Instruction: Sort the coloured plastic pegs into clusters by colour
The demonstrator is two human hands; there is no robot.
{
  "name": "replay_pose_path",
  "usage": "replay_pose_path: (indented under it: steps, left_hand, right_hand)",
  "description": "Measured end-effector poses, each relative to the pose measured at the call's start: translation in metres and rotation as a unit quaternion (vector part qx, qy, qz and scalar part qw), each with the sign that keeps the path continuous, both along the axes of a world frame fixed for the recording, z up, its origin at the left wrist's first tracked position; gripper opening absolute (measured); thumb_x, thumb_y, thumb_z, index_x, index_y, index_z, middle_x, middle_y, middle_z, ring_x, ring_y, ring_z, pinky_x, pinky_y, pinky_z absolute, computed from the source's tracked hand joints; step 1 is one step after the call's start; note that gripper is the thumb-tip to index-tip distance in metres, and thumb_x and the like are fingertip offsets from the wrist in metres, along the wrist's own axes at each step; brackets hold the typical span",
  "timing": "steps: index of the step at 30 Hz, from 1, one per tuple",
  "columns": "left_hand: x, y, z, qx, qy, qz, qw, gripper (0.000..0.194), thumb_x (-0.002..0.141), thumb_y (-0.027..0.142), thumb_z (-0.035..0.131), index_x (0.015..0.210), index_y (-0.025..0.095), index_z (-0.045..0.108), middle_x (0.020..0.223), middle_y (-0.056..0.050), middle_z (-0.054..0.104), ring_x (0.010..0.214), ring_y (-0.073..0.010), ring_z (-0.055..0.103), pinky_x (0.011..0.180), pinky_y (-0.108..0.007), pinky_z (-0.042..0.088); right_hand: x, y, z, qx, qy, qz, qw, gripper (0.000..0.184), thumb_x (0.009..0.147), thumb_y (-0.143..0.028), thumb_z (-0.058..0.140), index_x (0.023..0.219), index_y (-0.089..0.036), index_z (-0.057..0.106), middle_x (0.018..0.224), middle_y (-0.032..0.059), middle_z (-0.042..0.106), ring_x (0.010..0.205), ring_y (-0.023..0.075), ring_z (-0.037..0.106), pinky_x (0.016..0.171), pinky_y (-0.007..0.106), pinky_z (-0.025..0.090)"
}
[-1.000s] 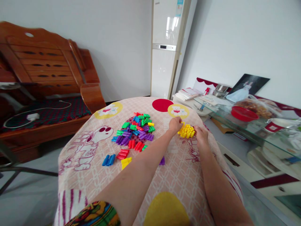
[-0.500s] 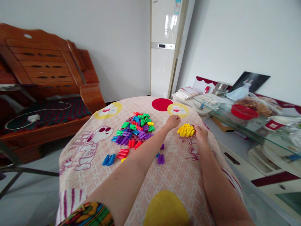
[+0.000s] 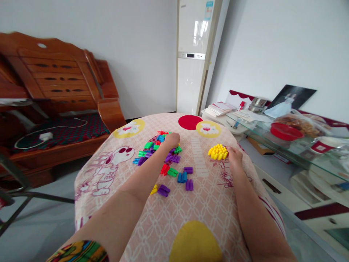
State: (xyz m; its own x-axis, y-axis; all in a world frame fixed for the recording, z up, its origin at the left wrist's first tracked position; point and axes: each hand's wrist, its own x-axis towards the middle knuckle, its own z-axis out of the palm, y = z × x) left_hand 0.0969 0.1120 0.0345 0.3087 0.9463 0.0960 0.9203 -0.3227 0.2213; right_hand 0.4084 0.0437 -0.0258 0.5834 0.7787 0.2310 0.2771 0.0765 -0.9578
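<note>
On the patterned tablecloth, my left hand (image 3: 172, 139) is over the far right part of a loose pile of coloured plastic building blocks (image 3: 171, 158). Its fingers curl down into the pile; their tips and anything between them are hidden. A cluster of joined yellow plastic blocks (image 3: 217, 152) sits at the right of the table. My right hand (image 3: 235, 156) is closed at the cluster's right edge, fingers against it. Nearer to me lie purple blocks (image 3: 189, 185), blue blocks (image 3: 182, 177) and green blocks (image 3: 172, 172). My left forearm covers part of the pile.
A round table with a printed cloth (image 3: 207, 211) stands before me. At right is a glass-topped cabinet (image 3: 261, 134) bearing a red bowl (image 3: 286, 131), papers and a photo. A wooden bench (image 3: 57, 83) is at left, a tall white appliance (image 3: 191, 83) behind.
My left hand has moved left from the yellow cluster to the coloured pile. A yellow piece it held at the cluster has left its fingers. My right hand has stayed by the cluster.
</note>
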Motion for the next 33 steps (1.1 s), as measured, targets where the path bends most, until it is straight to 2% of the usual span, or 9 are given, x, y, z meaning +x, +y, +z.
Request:
replay_pose_path:
  steps: [4, 8, 13, 19, 23, 27, 30, 33]
  left_hand:
    - [0.020, 0.001, 0.001, 0.002, -0.041, 0.023, 0.999, 0.022, 0.074, 0.015, 0.065, 0.092, 0.012, 0.077, 0.095, -0.013, 0.075, 0.093, -0.0242, 0.069, 0.083, -0.030, 0.053]
    - [0.067, 0.002, 0.000, 0.008, -0.097, 0.008, 0.995, 0.029, 0.079, 0.023, 0.065, 0.104, 0.013, 0.075, 0.098, -0.010, 0.075, 0.090, -0.0213, 0.069, 0.082, -0.027, 0.053]
    - [0.127, 0.000, -0.006, 0.017, -0.136, -0.005, 0.990, 0.031, 0.082, 0.018, 0.060, 0.111, 0.013, 0.073, 0.106, -0.012, 0.074, 0.101, -0.0229, 0.068, 0.090, -0.030, 0.052]
    - [0.161, -0.002, -0.015, 0.005, -0.150, -0.027, 0.988, 0.032, 0.083, 0.013, 0.057, 0.111, 0.012, 0.073, 0.114, -0.015, 0.073, 0.107, -0.0243, 0.066, 0.092, -0.032, 0.051]
    - [0.166, -0.006, -0.018, -0.014, -0.148, -0.058, 0.987, 0.028, 0.087, 0.015, 0.053, 0.102, 0.012, 0.077, 0.108, -0.014, 0.075, 0.099, -0.0224, 0.068, 0.089, -0.030, 0.052]
    - [0.156, -0.006, -0.012, -0.020, -0.149, -0.086, 0.985, 0.030, 0.090, 0.015, 0.049, 0.098, 0.014, 0.078, 0.106, -0.011, 0.076, 0.099, -0.0206, 0.069, 0.089, -0.028, 0.051]
    - [0.131, -0.009, -0.001, -0.009, -0.152, -0.087, 0.984, 0.032, 0.088, 0.012, 0.049, 0.105, 0.015, 0.076, 0.112, -0.009, 0.075, 0.105, -0.0200, 0.068, 0.094, -0.029, 0.050]
    - [0.087, -0.018, 0.012, 0.002, -0.168, -0.095, 0.981, 0.031, 0.086, 0.016, 0.054, 0.109, 0.016, 0.074, 0.110, -0.007, 0.076, 0.099, -0.0181, 0.069, 0.091, -0.026, 0.051]
  right_hand:
    - [0.000, 0.001, -0.002, 0.005, 0.008, -0.004, 1.000, 0.034, 0.071, -0.040, 0.060, 0.085, -0.014, 0.076, 0.072, 0.0054, 0.072, 0.079, 0.0228, 0.065, 0.067, 0.029, 0.052]
    - [0.003, 0.005, -0.007, 0.004, 0.005, -0.003, 1.000, 0.033, 0.070, -0.040, 0.059, 0.085, -0.015, 0.076, 0.075, 0.0055, 0.073, 0.081, 0.0232, 0.066, 0.068, 0.029, 0.052]
    - [0.006, 0.007, -0.010, -0.002, 0.020, -0.006, 1.000, 0.036, 0.069, -0.041, 0.059, 0.085, -0.014, 0.076, 0.081, 0.0053, 0.074, 0.080, 0.0220, 0.065, 0.072, 0.030, 0.052]
    - [0.005, 0.006, -0.008, -0.006, 0.010, 0.001, 1.000, 0.035, 0.071, -0.041, 0.057, 0.083, -0.014, 0.076, 0.075, 0.0044, 0.072, 0.077, 0.0214, 0.064, 0.068, 0.029, 0.051]
    - [0.004, 0.005, -0.005, -0.006, 0.006, -0.001, 1.000, 0.034, 0.071, -0.040, 0.057, 0.082, -0.014, 0.076, 0.069, 0.0031, 0.069, 0.075, 0.0214, 0.063, 0.064, 0.028, 0.051]
    - [0.003, 0.004, -0.005, -0.006, 0.002, -0.007, 1.000, 0.033, 0.071, -0.040, 0.057, 0.081, -0.014, 0.076, 0.066, 0.0025, 0.068, 0.075, 0.0219, 0.063, 0.062, 0.028, 0.050]
    - [0.003, 0.003, -0.004, -0.005, 0.000, -0.007, 1.000, 0.031, 0.072, -0.039, 0.058, 0.079, -0.014, 0.076, 0.067, 0.0034, 0.068, 0.075, 0.0223, 0.064, 0.063, 0.028, 0.050]
    - [0.002, 0.002, -0.003, 0.001, -0.002, -0.006, 1.000, 0.031, 0.072, -0.038, 0.058, 0.080, -0.014, 0.076, 0.070, 0.0046, 0.070, 0.077, 0.0229, 0.065, 0.065, 0.028, 0.051]
